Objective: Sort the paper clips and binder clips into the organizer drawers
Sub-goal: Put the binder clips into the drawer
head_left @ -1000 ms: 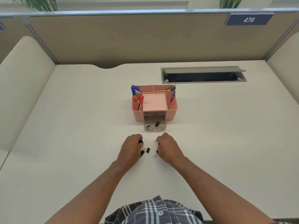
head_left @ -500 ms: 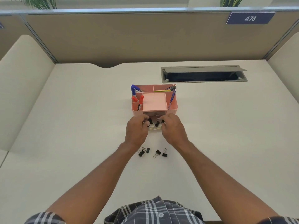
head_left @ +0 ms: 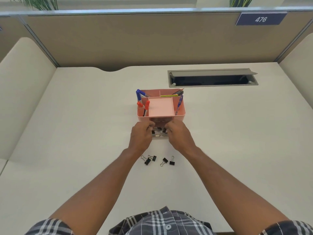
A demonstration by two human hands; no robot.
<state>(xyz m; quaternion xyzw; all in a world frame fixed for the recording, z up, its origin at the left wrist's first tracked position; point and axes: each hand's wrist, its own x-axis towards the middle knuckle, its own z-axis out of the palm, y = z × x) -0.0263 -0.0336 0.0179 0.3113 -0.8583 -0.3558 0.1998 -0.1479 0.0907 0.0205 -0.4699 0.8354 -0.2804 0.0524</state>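
Note:
A pink desk organizer (head_left: 179, 114) stands mid-desk with its small clear drawer (head_left: 160, 136) pulled out toward me. My left hand (head_left: 141, 135) and my right hand (head_left: 180, 135) hover over the drawer's two sides with fingers curled inward. A black binder clip (head_left: 153, 132) sits at my left fingertips and another black binder clip (head_left: 164, 130) at my right fingertips, both just above or inside the drawer. Several loose black binder clips (head_left: 164, 161) lie on the desk below my wrists. No paper clips are visible.
Blue and red markers (head_left: 139, 97), pens and a pencil stand in the organizer's outer compartments. An open cable hatch (head_left: 212, 77) is set into the desk at the back right. Partition walls enclose the desk on three sides.
Both hands lifted from the loose clips near me and moved forward to the drawer, each carrying a clip. Over the last half second they stayed there, fingers lower over the drawer.

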